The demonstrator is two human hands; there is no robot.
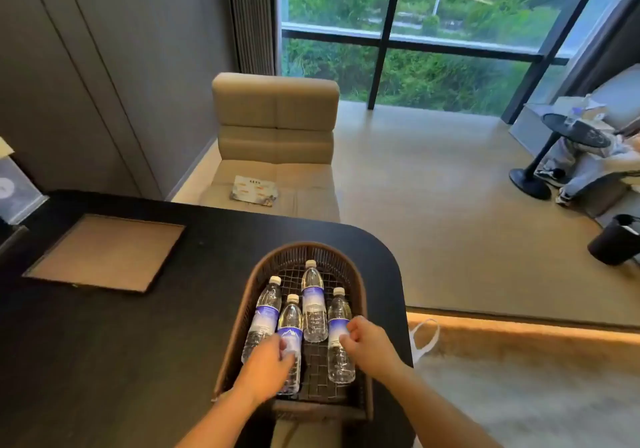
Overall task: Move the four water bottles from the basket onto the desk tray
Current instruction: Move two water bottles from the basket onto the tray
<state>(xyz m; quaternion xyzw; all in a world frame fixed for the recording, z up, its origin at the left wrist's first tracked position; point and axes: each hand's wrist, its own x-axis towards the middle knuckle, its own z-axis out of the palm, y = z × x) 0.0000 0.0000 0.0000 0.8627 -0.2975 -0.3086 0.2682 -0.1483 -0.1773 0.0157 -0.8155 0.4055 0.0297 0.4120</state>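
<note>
Presently at the first pick, by my reading — all four water bottles lie in the basket [360,295], none on the desk tray [104,252]; left hand [266,366] has its fingers curled over the second bottle from the left [290,323], and right hand [367,342] pinches the rightmost bottle [339,312] at its label; neither looks lifted, and whether either grasp is fully closed I cannot tell; leftmost bottle [265,312] and far bottle [313,300] untouched. Next move, I judge: firm both grasps, lift clear of the woven rim, carry left across the black desk [104,361] to the tray — bare, well apart from the basket. Room: beige chair [275,142] beyond the desk; large window [415,32] onto greenery; small round table [576,130] and dark bin [614,239] at right.
</note>
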